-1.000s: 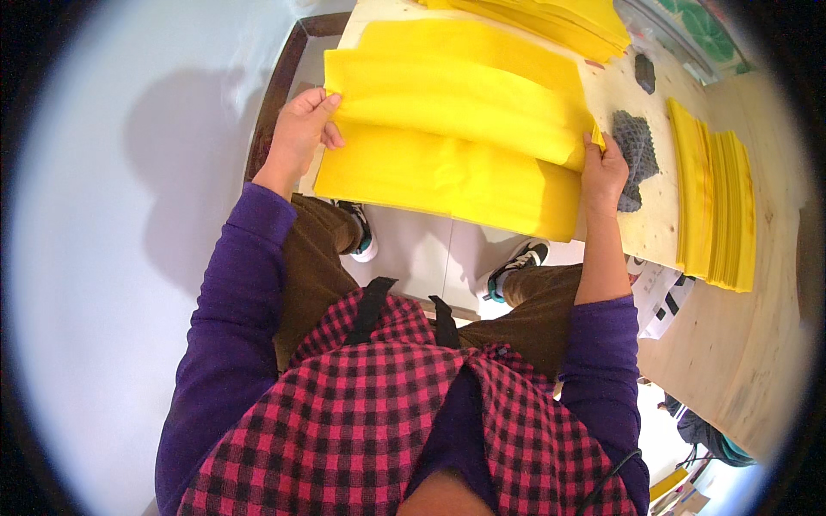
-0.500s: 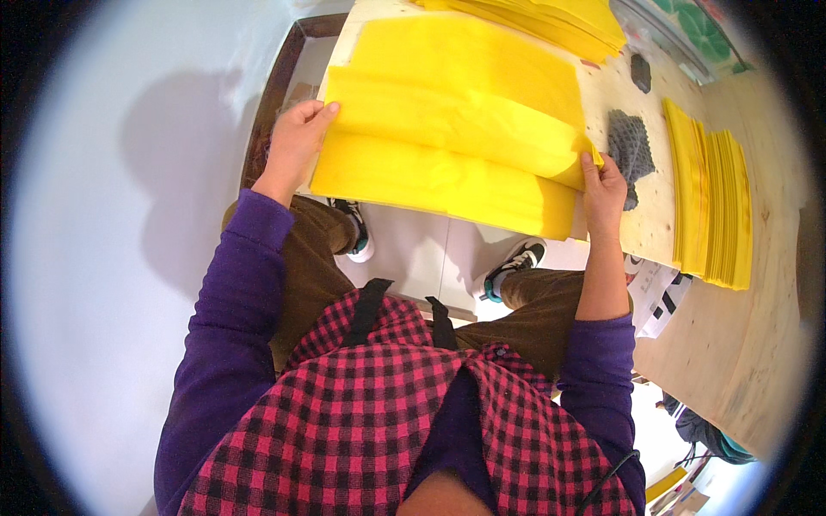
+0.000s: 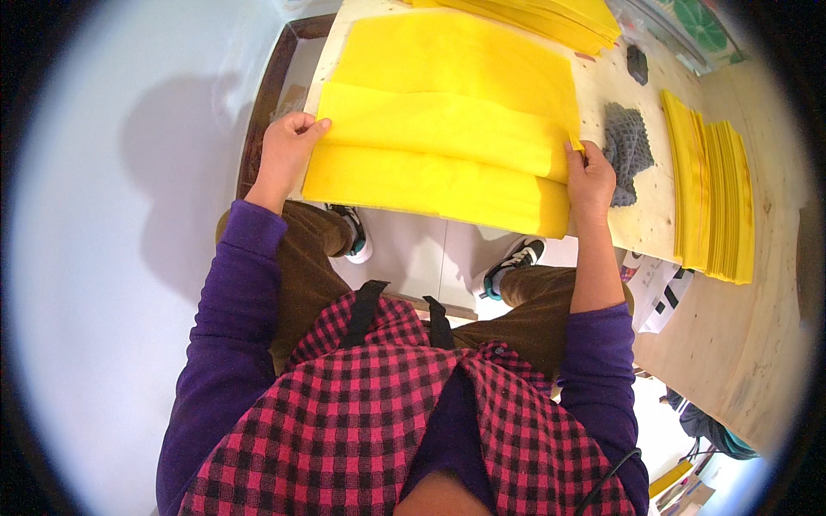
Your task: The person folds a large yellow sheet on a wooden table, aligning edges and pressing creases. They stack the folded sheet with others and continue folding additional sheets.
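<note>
A large yellow sheet lies on the wooden table, folded in stepped layers, its near edge hanging over the table's front. My left hand pinches the sheet's left edge at the middle fold. My right hand grips the right edge of the same fold, thumb on top. Both arms wear purple sleeves.
A grey knitted cloth lies just right of my right hand. A stack of folded yellow sheets sits further right, another yellow stack at the table's far side. A dark wooden frame stands left of the table. Papers lie below.
Both hands have carried the sheet's fold away from me across the table, so the layers lie flatter and the overhanging part is shorter.
</note>
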Action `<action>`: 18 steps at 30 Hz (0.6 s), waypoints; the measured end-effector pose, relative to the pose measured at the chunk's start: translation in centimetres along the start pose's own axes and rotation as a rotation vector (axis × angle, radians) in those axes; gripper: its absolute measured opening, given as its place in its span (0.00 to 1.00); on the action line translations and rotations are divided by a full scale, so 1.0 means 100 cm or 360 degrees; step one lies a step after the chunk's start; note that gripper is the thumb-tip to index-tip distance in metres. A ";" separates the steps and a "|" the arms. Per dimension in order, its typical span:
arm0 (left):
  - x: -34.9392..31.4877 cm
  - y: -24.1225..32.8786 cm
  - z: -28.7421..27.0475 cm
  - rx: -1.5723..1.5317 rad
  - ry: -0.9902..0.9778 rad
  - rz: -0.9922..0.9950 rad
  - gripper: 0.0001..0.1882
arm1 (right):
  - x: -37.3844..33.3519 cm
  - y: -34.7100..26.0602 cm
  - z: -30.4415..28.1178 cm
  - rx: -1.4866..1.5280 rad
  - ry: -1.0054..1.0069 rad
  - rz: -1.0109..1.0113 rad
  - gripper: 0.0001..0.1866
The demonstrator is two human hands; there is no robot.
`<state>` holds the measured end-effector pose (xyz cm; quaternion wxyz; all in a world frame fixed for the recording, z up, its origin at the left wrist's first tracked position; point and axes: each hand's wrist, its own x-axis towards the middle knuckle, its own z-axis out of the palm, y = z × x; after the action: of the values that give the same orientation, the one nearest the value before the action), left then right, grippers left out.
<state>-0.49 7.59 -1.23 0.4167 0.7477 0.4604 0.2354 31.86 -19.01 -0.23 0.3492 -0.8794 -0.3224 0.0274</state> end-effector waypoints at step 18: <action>0.002 0.003 0.012 0.0348 0.0223 0.0169 0.14 | 0.001 -0.004 0.003 -0.0251 0.0137 -0.0079 0.12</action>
<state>0.63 7.18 -1.62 0.2865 0.7936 0.4709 0.2574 31.68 -18.53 -0.21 0.2930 -0.8962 -0.3300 -0.0447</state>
